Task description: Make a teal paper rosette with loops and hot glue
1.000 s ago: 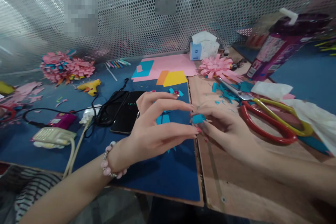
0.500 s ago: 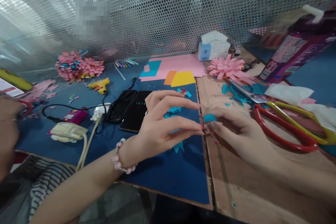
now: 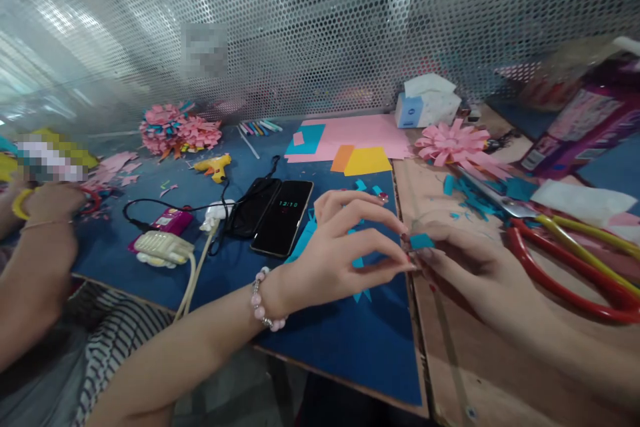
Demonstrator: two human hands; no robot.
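Note:
Between the thumb and fingers of my right hand is a small folded piece of blue paper. My left hand reaches across to its left edge, index fingertip and thumb closed in around it; the exact contact is partly hidden. Blue paper pieces with pointed ends lie on the table under my left hand, mostly covered by it. To the right of my right hand rest large scissors with red and yellow handles, near blue paper scraps.
Behind my hands lie pink sheets, yellow paper and a phone. A tissue box, pink paper flower and purple bottle stand right. Leftward are a glue gun, power strip and a co-worker's hand.
The view has swung a little left, so things appear shifted right and lower. More of the co-worker's arms shows. My hands keep nearly the same pose around the blue paper.

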